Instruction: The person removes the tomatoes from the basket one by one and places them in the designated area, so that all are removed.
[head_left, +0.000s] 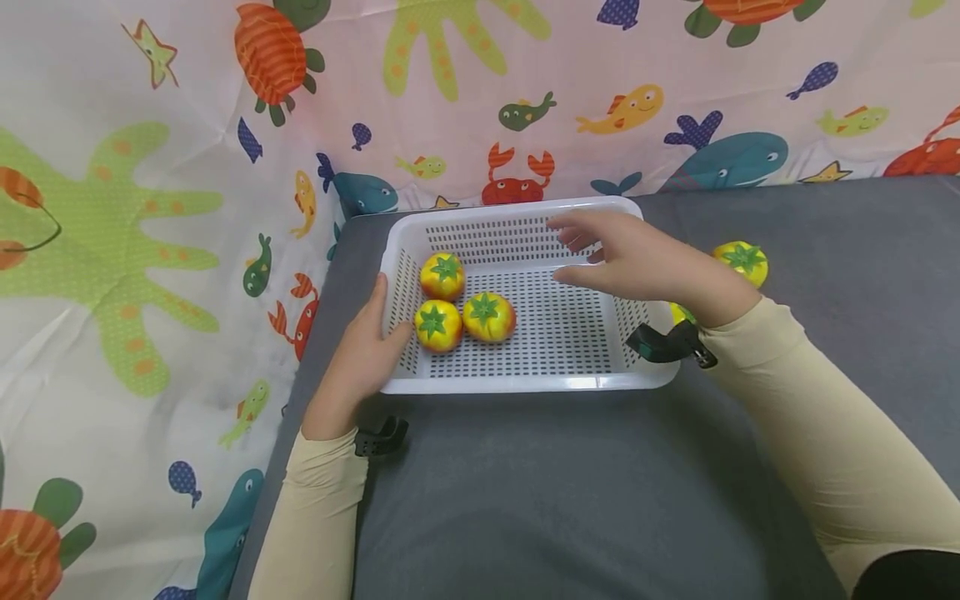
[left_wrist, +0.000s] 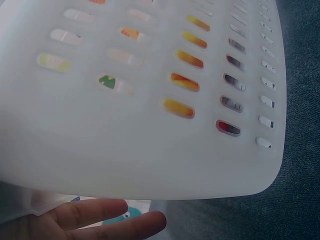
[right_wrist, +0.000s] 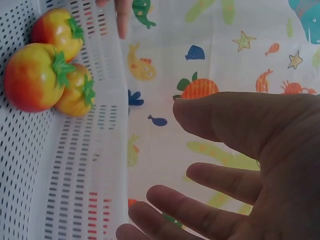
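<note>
A white perforated plastic basket [head_left: 517, 385] sits on the grey table. Three yellow-red toy tomatoes with green leafy tops, among them one tomato [head_left: 489, 317], lie together in its left half. My left hand [head_left: 367, 350] holds the basket's left rim, thumb on the inner side and fingers outside. In the left wrist view two fingers [left_wrist: 135, 225] show beyond the basket wall [left_wrist: 125, 155]. Above the basket's right half hovers my right hand [head_left: 630, 258], its fingers spread apart and nothing in them. The right wrist view shows that hand [right_wrist: 240, 165] beside the tomatoes [right_wrist: 35, 77], not touching them.
Another tomato [head_left: 742, 260] lies on the table to the right, behind my right wrist. One more tomato [head_left: 681, 314] is partly hidden by that wrist, next to the basket's right end. A sea-animal curtain [head_left: 465, 125] borders the table at the back and left.
</note>
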